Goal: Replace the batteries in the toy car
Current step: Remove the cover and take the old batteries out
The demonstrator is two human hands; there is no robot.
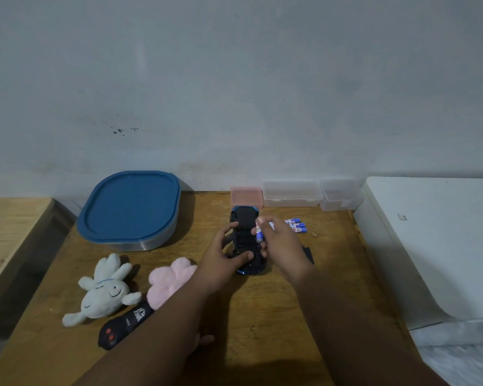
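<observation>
The toy car (244,222) lies upside down on the wooden table, its black underside up and blue trim showing at both ends. My left hand (223,261) grips the car's left side and near end. My right hand (282,246) pinches a blue and white battery (259,232) just above the car's right side. Several more batteries (297,225) lie on the table to the right of the car. A small black flat piece (308,254), perhaps the battery cover, lies beside my right wrist.
A blue-lidded container (130,210) stands at the back left. A white plush (105,291), a pink plush (169,280) and a black remote control (124,325) lie at the front left. Pink and clear small boxes (290,193) line the wall. A white surface (430,240) borders the right.
</observation>
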